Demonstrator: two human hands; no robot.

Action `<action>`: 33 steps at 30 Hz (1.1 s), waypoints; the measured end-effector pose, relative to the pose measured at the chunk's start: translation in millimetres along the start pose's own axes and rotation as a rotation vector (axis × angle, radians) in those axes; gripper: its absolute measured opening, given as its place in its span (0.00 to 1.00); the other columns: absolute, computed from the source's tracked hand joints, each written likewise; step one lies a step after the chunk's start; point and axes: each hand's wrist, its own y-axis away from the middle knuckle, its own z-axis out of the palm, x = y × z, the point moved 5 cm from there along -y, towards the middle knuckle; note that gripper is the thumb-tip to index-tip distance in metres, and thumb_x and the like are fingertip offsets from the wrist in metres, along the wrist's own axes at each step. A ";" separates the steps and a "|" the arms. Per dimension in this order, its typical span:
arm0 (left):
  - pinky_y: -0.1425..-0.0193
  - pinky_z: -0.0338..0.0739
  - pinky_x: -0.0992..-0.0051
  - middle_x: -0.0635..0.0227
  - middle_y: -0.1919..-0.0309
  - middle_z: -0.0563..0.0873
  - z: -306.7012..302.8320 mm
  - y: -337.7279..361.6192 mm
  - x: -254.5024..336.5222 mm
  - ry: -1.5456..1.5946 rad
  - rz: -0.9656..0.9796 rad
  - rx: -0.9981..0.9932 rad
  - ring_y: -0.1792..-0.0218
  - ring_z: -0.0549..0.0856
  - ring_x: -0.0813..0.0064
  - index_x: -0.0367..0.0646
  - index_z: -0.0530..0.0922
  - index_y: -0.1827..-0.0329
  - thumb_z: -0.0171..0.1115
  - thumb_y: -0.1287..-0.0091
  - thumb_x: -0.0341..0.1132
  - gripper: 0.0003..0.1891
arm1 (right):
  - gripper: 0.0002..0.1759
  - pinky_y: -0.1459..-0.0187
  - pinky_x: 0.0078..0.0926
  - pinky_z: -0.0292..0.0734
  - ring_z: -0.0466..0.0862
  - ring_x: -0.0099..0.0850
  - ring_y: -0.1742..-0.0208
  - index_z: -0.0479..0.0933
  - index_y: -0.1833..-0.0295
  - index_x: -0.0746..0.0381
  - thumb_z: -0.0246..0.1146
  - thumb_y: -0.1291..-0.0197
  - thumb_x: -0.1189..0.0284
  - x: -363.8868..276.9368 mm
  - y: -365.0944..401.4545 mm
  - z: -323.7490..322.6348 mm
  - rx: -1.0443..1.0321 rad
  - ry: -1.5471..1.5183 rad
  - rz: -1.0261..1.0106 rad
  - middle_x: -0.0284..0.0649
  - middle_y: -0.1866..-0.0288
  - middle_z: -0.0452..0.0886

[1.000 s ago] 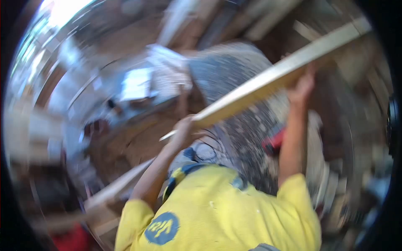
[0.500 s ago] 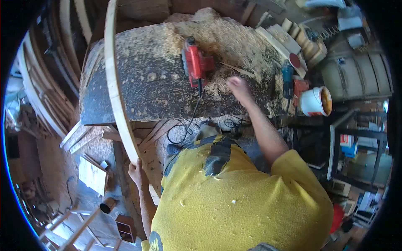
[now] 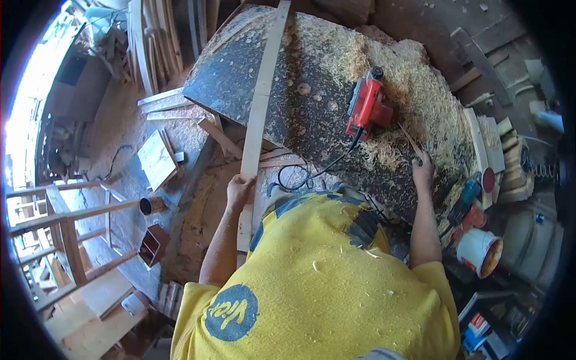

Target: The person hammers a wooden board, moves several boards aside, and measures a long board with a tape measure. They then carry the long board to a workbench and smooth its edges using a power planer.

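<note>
My left hand is closed around the lower part of a long pale wooden board. The board slants up across the left part of the dark workbench. At the bench's right side, my right hand has its fingertips at the near end of a thin wooden strip, apparently pinching it. That strip lies among the shavings. A red electric planer rests just left of it, its dark cord trailing toward the front edge.
Wood shavings are heaped over the bench's back and right. Near its right end are a teal power tool, a white bucket and wooden offcuts. On the left stand tall boards; a wooden frame is below them.
The view has turned, so the bench appears tilted. My right hand has reached the thin strip's end. My left hand keeps hold of the board, which now appears straighter.
</note>
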 end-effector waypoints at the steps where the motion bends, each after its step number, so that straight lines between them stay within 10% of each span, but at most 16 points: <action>1: 0.51 0.77 0.68 0.59 0.62 0.85 6.5 16.0 14.7 -0.008 0.021 0.015 0.58 0.84 0.67 0.37 0.78 0.53 0.75 0.46 0.47 0.26 | 0.32 0.35 0.41 0.67 0.73 0.49 0.36 0.65 0.29 0.59 0.64 0.37 0.65 6.9 -16.9 14.7 0.046 -0.049 -0.041 0.53 0.38 0.75; 4: 0.43 0.75 0.67 0.54 0.47 0.81 33.0 20.0 -3.8 -0.142 0.153 0.102 0.47 0.81 0.63 0.37 0.67 0.38 0.78 0.53 0.41 0.40 | 0.33 0.34 0.40 0.67 0.73 0.50 0.35 0.64 0.28 0.58 0.64 0.37 0.65 -18.8 -26.9 7.1 0.070 0.075 -0.172 0.53 0.39 0.76; 6: 0.45 0.74 0.72 0.61 0.48 0.80 36.0 50.9 40.2 -0.433 0.171 0.179 0.48 0.79 0.69 0.37 0.64 0.37 0.76 0.51 0.39 0.40 | 0.21 0.41 0.43 0.70 0.75 0.51 0.40 0.74 0.42 0.62 0.64 0.38 0.64 -5.4 -47.3 21.4 0.039 0.070 -0.138 0.54 0.44 0.77; 9: 0.46 0.76 0.68 0.61 0.54 0.82 50.8 50.1 26.3 -0.055 0.107 0.103 0.55 0.81 0.66 0.35 0.71 0.43 0.73 0.48 0.35 0.30 | 0.15 0.53 0.49 0.71 0.78 0.51 0.50 0.74 0.63 0.65 0.63 0.37 0.62 9.7 -59.2 26.0 -0.029 0.089 -0.166 0.55 0.53 0.79; 14: 0.52 0.77 0.68 0.61 0.61 0.84 41.2 47.8 12.7 0.630 -0.129 -0.369 0.60 0.83 0.69 0.37 0.78 0.49 0.58 0.31 0.49 0.22 | 0.16 0.53 0.49 0.75 0.81 0.53 0.54 0.76 0.58 0.65 0.59 0.35 0.61 67.6 -53.0 8.0 0.112 0.083 -0.009 0.57 0.59 0.81; 19: 0.60 0.79 0.70 0.65 0.68 0.83 28.0 58.0 30.5 0.790 -0.313 -0.551 0.68 0.82 0.72 0.39 0.78 0.46 0.41 0.31 0.68 0.37 | 0.19 0.50 0.46 0.76 0.82 0.52 0.51 0.76 0.47 0.68 0.58 0.35 0.64 144.3 -50.9 0.4 0.035 0.191 0.237 0.56 0.52 0.82; 22: 0.63 0.78 0.69 0.63 0.69 0.83 23.3 51.7 21.1 0.942 -0.310 -0.667 0.70 0.82 0.70 0.39 0.78 0.53 0.43 0.31 0.69 0.36 | 0.18 0.49 0.43 0.76 0.83 0.48 0.52 0.78 0.48 0.69 0.58 0.35 0.65 152.2 -25.7 -4.3 0.093 -0.179 0.261 0.54 0.53 0.83; 27: 0.66 0.78 0.68 0.62 0.69 0.83 13.6 70.5 43.3 0.881 -0.377 -0.323 0.71 0.83 0.68 0.42 0.78 0.52 0.47 0.31 0.65 0.31 | 0.17 0.49 0.48 0.74 0.81 0.53 0.52 0.81 0.54 0.60 0.58 0.40 0.61 138.8 6.9 -46.0 0.158 0.194 0.369 0.52 0.56 0.83; 33: 0.68 0.76 0.69 0.65 0.69 0.82 -4.0 24.3 -21.0 0.852 -0.394 -0.557 0.71 0.80 0.69 0.47 0.77 0.51 0.47 0.31 0.64 0.29 | 0.16 0.51 0.43 0.74 0.80 0.46 0.53 0.76 0.50 0.63 0.59 0.34 0.61 170.6 11.6 -26.5 0.092 -0.043 0.343 0.48 0.56 0.80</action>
